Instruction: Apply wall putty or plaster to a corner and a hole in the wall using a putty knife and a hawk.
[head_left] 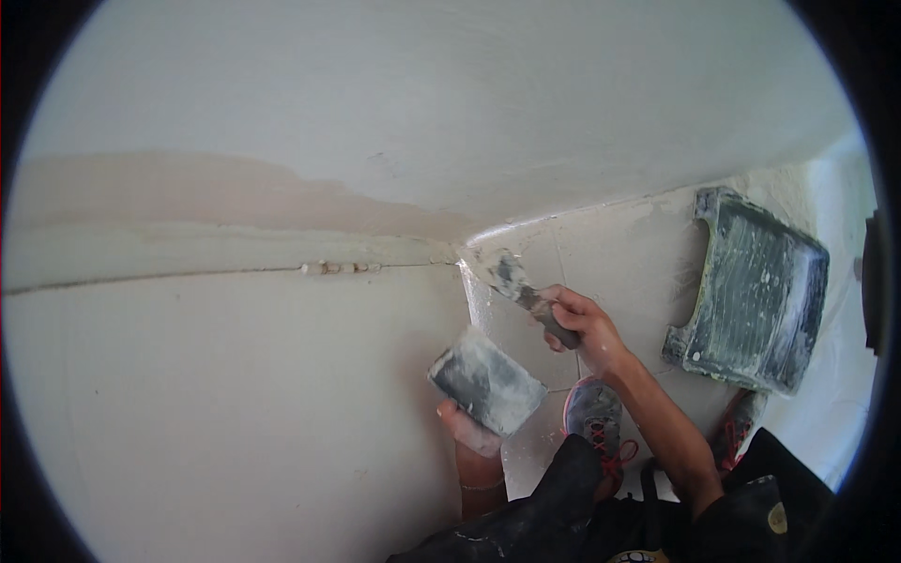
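My right hand [584, 330] is closed around the handle of a putty knife [514, 283]. The knife's blade, smeared with pale filler, reaches up and left to the inner corner [462, 250] where the wall surfaces meet. Lower and to the left, my left hand [469, 432] grips a rectangular dark plate [488, 380] from beneath. White filler coats much of the plate's upper face. Most of the left fingers are hidden behind the plate, which is tilted and apart from the knife.
A dark, plaster-streaked plastic stool or tray [762, 291] stands on the tiled floor [610, 249] to the right. My shoes [595, 413] with red laces are below. A thin seam with a small pale fitting [340, 268] runs along the wall [235, 394] at left.
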Available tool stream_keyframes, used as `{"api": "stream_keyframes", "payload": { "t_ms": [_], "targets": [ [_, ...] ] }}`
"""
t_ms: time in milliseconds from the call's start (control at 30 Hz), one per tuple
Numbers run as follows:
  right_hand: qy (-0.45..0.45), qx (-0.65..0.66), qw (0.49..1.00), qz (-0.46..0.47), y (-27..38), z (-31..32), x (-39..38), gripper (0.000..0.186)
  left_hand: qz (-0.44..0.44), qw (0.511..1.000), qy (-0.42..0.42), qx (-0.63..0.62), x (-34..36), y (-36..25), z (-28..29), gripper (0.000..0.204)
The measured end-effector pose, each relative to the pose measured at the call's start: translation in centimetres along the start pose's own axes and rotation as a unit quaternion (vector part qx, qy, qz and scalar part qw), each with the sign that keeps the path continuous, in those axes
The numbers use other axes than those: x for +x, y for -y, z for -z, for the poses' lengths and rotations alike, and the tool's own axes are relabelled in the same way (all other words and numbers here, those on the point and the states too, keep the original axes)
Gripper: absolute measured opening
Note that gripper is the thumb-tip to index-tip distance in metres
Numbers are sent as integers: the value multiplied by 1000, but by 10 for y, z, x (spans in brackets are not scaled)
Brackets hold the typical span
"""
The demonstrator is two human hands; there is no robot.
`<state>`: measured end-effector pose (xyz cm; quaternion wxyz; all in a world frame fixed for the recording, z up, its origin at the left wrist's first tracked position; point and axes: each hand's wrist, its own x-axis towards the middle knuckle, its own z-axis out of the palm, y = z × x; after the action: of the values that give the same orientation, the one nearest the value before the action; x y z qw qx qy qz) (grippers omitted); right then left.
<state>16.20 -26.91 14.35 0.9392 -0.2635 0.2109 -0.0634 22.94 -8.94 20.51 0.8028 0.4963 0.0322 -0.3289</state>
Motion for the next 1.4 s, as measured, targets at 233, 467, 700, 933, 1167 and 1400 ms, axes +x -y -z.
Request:
{"api": "stream_keyframes", "payload": {
  "t_ms": [233,467,700,933,1167,1400],
  "targets": [
    [9,-346,894,284,44,-37,-47,27,58,989,32,-130,12,-1,-5,78],
    [37,-525,770,359,53,-49,-58,45,25,986,77,-143,10,-1,-25,79],
    [31,-625,653,428,45,-15,-53,56,99,994,36,3,6,-11,-29,81],
    [0,-747,524,409,65,14,-54,48,63,962,137,-226,1,2,-17,80],
    [-32,-306,935,177,71,-9,-82,28,-40,988,66,-137,13,-7,-21,81],
    [39,-219,974,41,66,-33,-108,29,-149,986,24,68,19,-10,-25,72]
  ]
}}
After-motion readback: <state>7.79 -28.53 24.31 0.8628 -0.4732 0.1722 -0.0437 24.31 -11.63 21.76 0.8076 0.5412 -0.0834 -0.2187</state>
